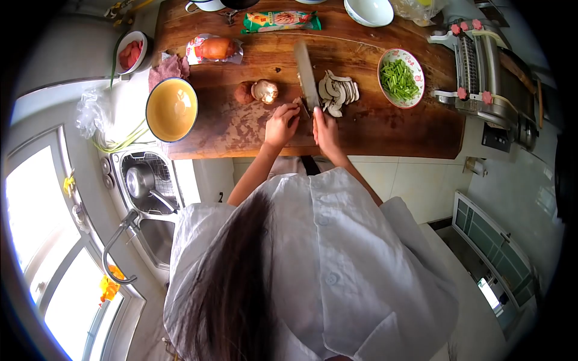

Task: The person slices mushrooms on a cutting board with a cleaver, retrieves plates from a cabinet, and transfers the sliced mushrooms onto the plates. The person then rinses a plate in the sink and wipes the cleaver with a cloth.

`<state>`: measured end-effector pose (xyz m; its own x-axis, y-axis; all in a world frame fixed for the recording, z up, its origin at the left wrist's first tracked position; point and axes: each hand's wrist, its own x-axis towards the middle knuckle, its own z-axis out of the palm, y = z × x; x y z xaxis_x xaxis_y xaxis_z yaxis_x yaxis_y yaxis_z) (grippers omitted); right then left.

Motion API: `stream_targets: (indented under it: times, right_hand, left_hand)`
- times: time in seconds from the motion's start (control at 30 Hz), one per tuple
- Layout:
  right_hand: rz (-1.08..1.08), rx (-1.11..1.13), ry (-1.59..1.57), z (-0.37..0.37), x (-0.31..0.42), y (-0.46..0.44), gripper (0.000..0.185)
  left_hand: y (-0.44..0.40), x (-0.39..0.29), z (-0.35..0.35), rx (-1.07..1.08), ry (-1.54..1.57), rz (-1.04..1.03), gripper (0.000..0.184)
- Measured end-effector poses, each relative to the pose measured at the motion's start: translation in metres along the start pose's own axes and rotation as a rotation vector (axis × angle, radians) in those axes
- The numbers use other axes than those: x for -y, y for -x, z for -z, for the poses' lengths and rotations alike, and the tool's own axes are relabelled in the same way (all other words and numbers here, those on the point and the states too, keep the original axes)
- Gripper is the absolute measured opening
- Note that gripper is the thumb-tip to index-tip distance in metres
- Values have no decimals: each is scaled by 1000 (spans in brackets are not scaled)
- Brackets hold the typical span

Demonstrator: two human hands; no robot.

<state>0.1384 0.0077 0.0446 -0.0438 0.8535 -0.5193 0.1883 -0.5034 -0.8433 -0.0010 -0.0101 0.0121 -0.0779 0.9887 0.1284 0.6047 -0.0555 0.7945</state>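
Bowl [171, 110], yellow inside, at the left end of the wooden worktop [385, 129], near edge; crumpled cloth [168, 71] just beyond it. Wrapped sausage [215, 48] further right, far side. Then two whole mushrooms [256, 92], side by side, left of the cutting spot.

Left hand [282, 124]: fingers bunched and closed on a mushroom piece [303, 109], close to the near edge; piece mostly hidden by fingers and blade, exact grip hard to read. Right hand [324, 127]: clamped round the handle of a knife [306, 75], blade pointing away to the far side, just right of the left fingertips. Cut slices [338, 92] lie fanned right of the blade.

Doing it well: curl left fingertips back, knuckles facing the blade, thumb tucked behind; the gap looks tight. Cut face down would stop rocking. Blade upright, smooth even strokes, left hand backing off one slice-width per cut. Soft flesh probably squashes, so press lightly. Slices best left right of the blade, clear of the edge.

Further right: patterned bowl [382, 82] of chopped greens [398, 79], well apart from the knife.
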Motion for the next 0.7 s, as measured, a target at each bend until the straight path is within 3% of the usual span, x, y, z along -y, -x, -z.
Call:
stream_targets:
  times: [0.1, 0.37, 0.7]
  right_hand:
    - [-100, -10, -227, 3, 19, 0, 44]
    - [-161, 143, 4, 33, 16, 41, 44]
    - [-195, 149, 14, 29, 16, 49, 41]
  left_hand:
    - [0, 2, 2, -9, -9, -43, 19]
    - [3, 5, -9, -108, -44, -17, 17]
    - [1, 4, -5, -68, -67, 13, 15]
